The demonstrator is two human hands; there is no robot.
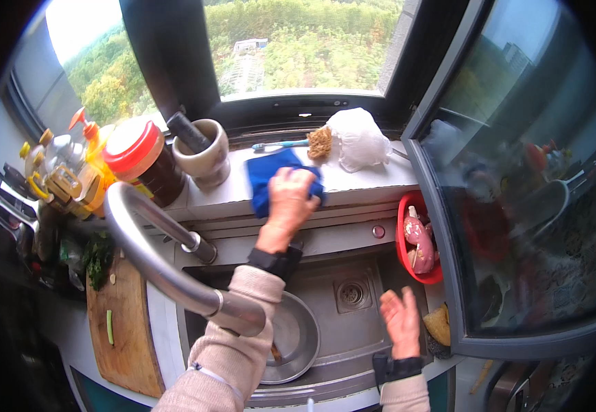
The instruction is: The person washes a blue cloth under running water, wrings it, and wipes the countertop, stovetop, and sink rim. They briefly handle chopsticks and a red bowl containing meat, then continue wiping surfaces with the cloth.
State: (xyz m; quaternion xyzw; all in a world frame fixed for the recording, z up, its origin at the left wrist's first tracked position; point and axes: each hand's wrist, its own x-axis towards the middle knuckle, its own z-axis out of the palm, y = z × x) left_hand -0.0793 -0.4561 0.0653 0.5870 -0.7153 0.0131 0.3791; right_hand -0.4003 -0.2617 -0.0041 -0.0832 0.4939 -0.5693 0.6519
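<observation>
On the tiled window ledge [339, 183], my left hand [288, 198] presses on a blue cloth [264, 177], its fingers over the fabric. Past the cloth lie a toothbrush [282, 144], a brown scouring pad [319, 143] and a white plastic bag [357, 140]. My right hand [401, 319] is raised above the right side of the steel sink [346, 337], fingers apart and holding nothing. A round metal pan [298, 337] sits in the sink, partly hidden by my left sleeve. Near my right hand stands a red basin [403, 257] with sweet potatoes [421, 247].
The faucet [174, 268] arches over my left forearm. A stone mortar [210, 159], a red-lidded jar [141, 159] and bottles [97, 144] line the ledge at left. A wooden cutting board [120, 335] lies left of the sink. An open window sash [442, 242] juts in at right.
</observation>
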